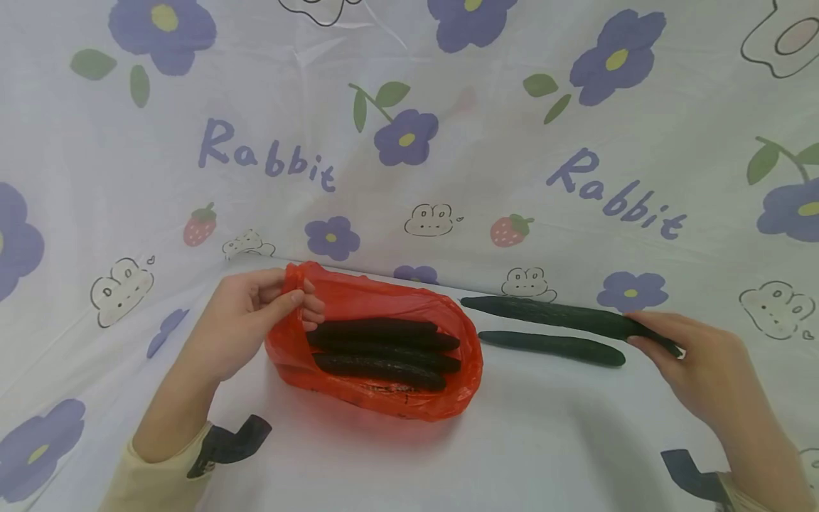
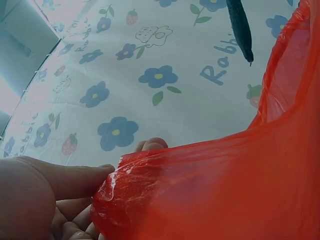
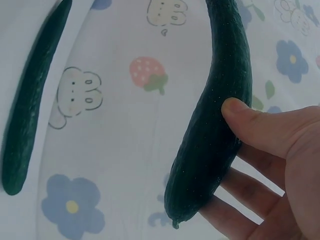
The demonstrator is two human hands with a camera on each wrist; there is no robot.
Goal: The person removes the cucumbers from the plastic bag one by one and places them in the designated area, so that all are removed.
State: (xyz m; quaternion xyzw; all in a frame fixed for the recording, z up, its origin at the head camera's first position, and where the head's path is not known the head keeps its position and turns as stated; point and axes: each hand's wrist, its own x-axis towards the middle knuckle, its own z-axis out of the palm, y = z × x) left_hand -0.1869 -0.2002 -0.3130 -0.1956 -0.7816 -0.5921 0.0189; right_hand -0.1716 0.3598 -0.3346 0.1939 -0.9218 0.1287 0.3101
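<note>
A red plastic bag lies on the white surface with its mouth spread toward me. Inside it, several dark green cucumbers lie side by side. My left hand pinches the bag's left rim between thumb and fingers, seen close up in the left wrist view, where the red film stretches away to the right. At the right, my right hand grips a long cucumber near one end, thumb on one side and fingers behind. The held cucumber's far tip points at the bag's right rim.
Another cucumber lies on the white table right of the bag, just below the held one. Behind stands a patterned cloth with flowers, strawberries and rabbits, reaching down to the table's back edge.
</note>
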